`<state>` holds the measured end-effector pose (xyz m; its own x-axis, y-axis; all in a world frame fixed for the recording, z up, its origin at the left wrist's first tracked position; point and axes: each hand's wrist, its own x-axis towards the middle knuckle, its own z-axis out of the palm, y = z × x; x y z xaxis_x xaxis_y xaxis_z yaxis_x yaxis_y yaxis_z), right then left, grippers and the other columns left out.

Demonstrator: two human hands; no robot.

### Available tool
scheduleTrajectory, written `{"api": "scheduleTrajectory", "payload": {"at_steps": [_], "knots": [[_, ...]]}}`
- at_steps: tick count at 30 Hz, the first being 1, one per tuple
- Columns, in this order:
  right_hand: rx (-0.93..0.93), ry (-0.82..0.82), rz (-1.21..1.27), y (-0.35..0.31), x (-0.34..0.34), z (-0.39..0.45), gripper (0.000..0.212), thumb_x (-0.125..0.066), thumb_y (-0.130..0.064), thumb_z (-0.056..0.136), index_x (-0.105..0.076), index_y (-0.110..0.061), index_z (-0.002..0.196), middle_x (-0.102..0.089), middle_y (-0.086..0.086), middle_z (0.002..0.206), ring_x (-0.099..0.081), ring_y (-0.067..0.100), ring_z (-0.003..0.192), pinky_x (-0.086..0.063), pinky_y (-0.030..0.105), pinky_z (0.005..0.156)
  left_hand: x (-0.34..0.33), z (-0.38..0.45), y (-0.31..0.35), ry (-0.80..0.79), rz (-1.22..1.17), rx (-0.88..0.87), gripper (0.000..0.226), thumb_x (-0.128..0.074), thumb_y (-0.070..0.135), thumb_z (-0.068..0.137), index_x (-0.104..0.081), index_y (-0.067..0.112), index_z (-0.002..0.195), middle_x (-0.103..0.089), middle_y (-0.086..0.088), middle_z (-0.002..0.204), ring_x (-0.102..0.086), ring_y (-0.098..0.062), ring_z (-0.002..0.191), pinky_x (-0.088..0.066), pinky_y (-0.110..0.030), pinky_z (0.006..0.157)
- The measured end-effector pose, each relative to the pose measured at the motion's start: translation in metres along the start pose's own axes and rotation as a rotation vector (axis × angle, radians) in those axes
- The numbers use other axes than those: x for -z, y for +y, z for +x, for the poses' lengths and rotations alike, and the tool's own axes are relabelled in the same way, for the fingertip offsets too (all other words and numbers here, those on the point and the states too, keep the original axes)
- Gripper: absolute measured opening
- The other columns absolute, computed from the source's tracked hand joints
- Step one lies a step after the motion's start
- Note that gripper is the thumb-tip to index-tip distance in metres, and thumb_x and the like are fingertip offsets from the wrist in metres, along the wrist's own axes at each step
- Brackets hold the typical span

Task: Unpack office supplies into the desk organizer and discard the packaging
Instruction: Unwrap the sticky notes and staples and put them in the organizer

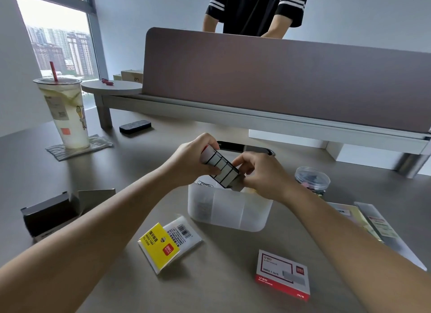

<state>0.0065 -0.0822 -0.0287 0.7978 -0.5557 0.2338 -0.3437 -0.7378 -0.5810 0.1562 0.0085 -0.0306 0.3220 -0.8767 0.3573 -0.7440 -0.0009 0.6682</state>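
Observation:
My left hand grips a small white box with black grid lines, tilted over the translucent desk organizer. My right hand pinches the box's lower end, where a flap hangs open above the organizer. Paper clips lie in the organizer's back left compartment. On the table in front lie a yellow-and-white index tab pack and a red-and-white staples box.
An opened empty grey carton lies at the left. A tall drink cup stands on a coaster. A clear round tub of clips and sticky-note packs are at the right. A person stands behind the desk partition.

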Motion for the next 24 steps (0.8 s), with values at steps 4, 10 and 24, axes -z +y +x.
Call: {"api": "scheduleTrajectory", "payload": {"at_steps": [4, 10, 24], "knots": [[0.008, -0.018, 0.024, 0.0, 0.004, -0.003, 0.025, -0.063, -0.005, 0.076, -0.062, -0.019, 0.097, -0.056, -0.017, 0.069, -0.051, -0.003, 0.066, -0.038, 0.002, 0.053, 0.001, 0.0, 0.001, -0.018, 0.024, -0.034, 0.042, -0.073, 0.006, 0.067, -0.05, 0.014, 0.101, -0.053, -0.002, 0.093, -0.048, -0.019, 0.079, -0.041, -0.012, 0.059], [-0.006, -0.022, 0.033, -0.001, 0.005, -0.01, 0.024, -0.07, -0.02, 0.073, -0.063, -0.021, 0.096, -0.059, -0.01, 0.081, -0.056, 0.01, 0.082, -0.041, 0.018, 0.066, 0.002, 0.001, 0.006, -0.034, 0.087, -0.087, 0.045, -0.073, 0.006, 0.067, -0.051, 0.014, 0.105, -0.054, 0.0, 0.093, -0.05, -0.019, 0.08, -0.042, -0.014, 0.062], [0.004, -0.009, 0.039, 0.002, 0.004, -0.014, 0.018, -0.058, -0.017, 0.081, -0.064, -0.016, 0.098, -0.062, -0.003, 0.086, -0.057, 0.014, 0.088, -0.045, 0.028, 0.082, -0.003, 0.001, 0.007, -0.044, 0.143, -0.11, 0.052, -0.072, 0.007, 0.069, -0.051, 0.015, 0.115, -0.057, -0.007, 0.111, -0.049, -0.019, 0.092, -0.042, -0.027, 0.078]]}}
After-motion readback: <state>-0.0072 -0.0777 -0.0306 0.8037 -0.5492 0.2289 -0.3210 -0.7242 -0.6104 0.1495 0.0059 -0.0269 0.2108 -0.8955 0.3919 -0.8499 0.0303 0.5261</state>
